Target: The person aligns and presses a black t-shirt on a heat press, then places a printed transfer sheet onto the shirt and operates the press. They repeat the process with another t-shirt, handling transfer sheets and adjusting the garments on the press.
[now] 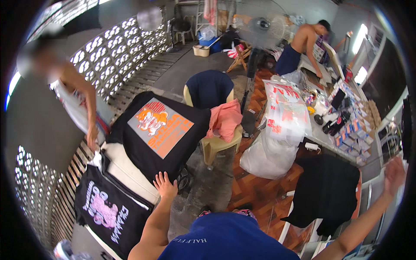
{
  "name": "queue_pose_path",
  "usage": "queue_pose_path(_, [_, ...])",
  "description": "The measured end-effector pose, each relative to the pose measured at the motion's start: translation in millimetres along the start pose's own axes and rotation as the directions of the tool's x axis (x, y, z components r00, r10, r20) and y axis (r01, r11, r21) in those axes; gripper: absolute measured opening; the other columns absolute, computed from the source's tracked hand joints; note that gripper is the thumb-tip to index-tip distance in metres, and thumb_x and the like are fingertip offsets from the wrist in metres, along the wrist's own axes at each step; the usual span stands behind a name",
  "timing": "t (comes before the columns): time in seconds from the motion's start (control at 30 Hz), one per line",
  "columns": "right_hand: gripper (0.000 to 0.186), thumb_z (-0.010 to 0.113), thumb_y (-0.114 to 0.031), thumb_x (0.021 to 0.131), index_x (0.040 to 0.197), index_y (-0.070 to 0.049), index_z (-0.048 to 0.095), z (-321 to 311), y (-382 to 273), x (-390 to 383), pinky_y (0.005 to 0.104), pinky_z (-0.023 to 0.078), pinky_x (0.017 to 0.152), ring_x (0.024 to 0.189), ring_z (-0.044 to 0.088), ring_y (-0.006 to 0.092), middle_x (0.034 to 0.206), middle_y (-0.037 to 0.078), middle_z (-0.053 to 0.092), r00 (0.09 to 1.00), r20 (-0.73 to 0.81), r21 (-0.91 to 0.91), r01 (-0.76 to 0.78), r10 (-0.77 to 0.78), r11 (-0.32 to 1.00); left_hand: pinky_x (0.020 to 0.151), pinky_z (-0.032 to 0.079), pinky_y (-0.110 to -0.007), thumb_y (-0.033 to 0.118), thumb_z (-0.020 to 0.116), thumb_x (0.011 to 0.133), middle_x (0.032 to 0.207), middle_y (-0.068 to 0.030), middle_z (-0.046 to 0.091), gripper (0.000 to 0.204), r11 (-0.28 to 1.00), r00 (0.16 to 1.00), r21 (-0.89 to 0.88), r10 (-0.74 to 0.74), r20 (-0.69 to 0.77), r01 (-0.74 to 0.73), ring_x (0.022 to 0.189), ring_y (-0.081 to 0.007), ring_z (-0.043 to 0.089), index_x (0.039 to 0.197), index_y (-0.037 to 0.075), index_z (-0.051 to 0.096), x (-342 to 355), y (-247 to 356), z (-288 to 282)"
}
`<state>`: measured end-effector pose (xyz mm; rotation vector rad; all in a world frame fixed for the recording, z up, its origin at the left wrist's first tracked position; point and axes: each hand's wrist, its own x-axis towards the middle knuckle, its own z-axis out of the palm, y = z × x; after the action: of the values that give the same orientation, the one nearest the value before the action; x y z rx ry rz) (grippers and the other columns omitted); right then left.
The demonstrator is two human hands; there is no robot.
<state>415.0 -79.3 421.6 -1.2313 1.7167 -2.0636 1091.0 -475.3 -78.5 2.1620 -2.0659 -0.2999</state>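
Observation:
My left hand (165, 186) is open, its fingers spread at the near edge of a black T-shirt (186, 130). That shirt lies over a pale board and bears an orange dog print (151, 122) on a grey panel. Left of the hand, a second black T-shirt (130, 212) with a pink and white print is spread on another pale board (119, 162). My right hand (394, 175) is stretched out to the far right beside a pale upright edge; its fingers are unclear near the dark rim. A plain black cloth (325, 188) hangs below that arm.
One person (86, 97) stands at the left by the boards; another (305, 43) bends over the cluttered table (331, 141). A cream chair (223, 143) holds a pink cloth (224, 119). Filled plastic bags (271, 156), small boxes (353, 136) and a standing fan (262, 26) are also around.

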Motion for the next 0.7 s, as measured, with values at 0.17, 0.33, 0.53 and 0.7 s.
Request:
queue_pose_path(0.17, [0.026, 0.069, -0.029, 0.087, 0.082, -0.003, 0.069, 75, 183, 2, 0.0274, 0.046, 0.061, 0.066, 0.059, 0.0125, 0.07, 0.002, 0.061, 0.907, 0.386, -0.763, 0.212, 0.167, 0.611, 0.116, 0.007, -0.065, 0.021, 0.065, 0.077, 0.154, -0.0237, 0.027, 0.065, 0.904, 0.901, 0.185, 0.412, -0.136, -0.385, 0.146, -0.0427, 0.018, 0.136, 0.002, 0.047, -12, 50, 22])
queue_pose_path(0.33, [0.022, 0.061, -0.027, 0.092, 0.083, -0.008, 0.066, 122, 389, -143, 0.0322, 0.035, 0.044, 0.049, 0.047, 0.0144, 0.064, 0.001, 0.058, 0.503, 0.011, -0.269, -0.831, 0.864, 0.487, 0.093, 0.049, -0.044, 0.028, 0.06, 0.087, 0.116, -0.0182, 0.067, 0.042, 0.663, 0.216, -0.448, 0.673, 0.707, -0.6, 0.11, -0.0352, 0.062, 0.12, 0.004, 0.063, -21, 192, 139])
queue_pose_path(0.53, [0.04, 0.057, -0.045, 0.096, 0.088, -0.008, 0.07, 95, 452, -255, 0.0357, 0.048, 0.069, 0.071, 0.06, 0.0176, 0.076, 0.004, 0.066, 0.186, 0.112, -0.099, -0.975, 0.976, 0.197, 0.092, 0.051, -0.04, 0.025, 0.056, 0.09, 0.116, -0.0212, 0.067, 0.037, 0.151, -0.173, -0.344, 0.641, 0.748, -0.927, 0.108, -0.0359, 0.064, 0.111, -0.002, 0.068, -58, 411, 198])
queue_pose_path(0.7, [0.029, 0.061, -0.02, 0.095, 0.118, -0.004, 0.057, -8, 291, -65, 0.029, 0.045, 0.047, 0.055, 0.052, 0.0087, 0.077, 0.001, 0.057, 0.791, -0.582, 0.014, -0.224, 0.19, 0.974, 0.089, 0.052, -0.04, 0.028, 0.059, 0.09, 0.109, -0.0232, 0.069, 0.037, 0.152, -0.236, -0.494, 0.735, 0.636, -0.856, 0.102, -0.035, 0.067, 0.116, 0.003, 0.066, -101, 599, 163])
